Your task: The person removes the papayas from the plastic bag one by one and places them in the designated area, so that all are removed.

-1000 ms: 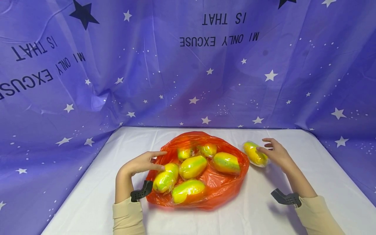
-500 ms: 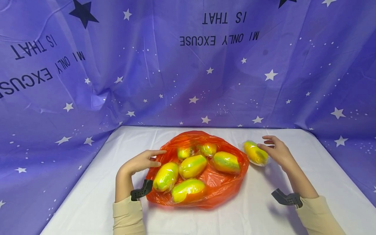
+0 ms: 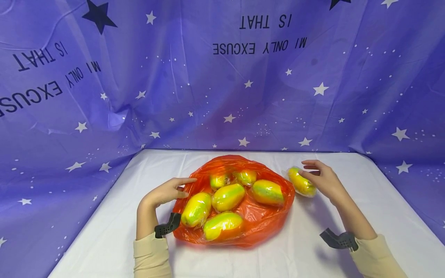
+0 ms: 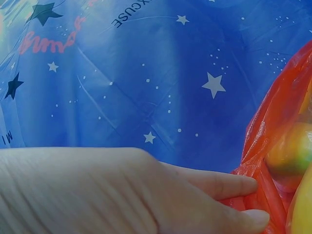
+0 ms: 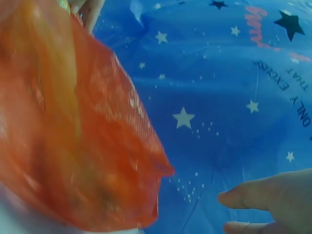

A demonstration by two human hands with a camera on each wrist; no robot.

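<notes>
An open red plastic bag [image 3: 255, 214] lies mid-table with several yellow-green, papaya-like fruits wrapped in clear film inside, among them a front fruit [image 3: 223, 226] and a left fruit [image 3: 196, 209]. At the bag's left rim is my left hand [image 3: 167, 191], its fingers straight and touching the red plastic; thumb and forefinger stand apart. One more wrapped fruit [image 3: 301, 181] lies outside, just right of the bag. Beside and above it hovers my right hand [image 3: 323, 178], thumb and fingers spread. The thumb overlaps the fruit in the head view; contact cannot be told.
A white cloth [image 3: 278, 255] covers the table. Purple curtains [image 3: 222, 96] with stars and lettering stand behind and at the sides. Each wrist carries a black mount, one on the left wrist [image 3: 168, 226] and one on the right [image 3: 338, 239].
My right hand has drifted slightly left over the loose fruit. My left thumb has drawn back a little from the left fruit. The bag and fruits look unmoved.
</notes>
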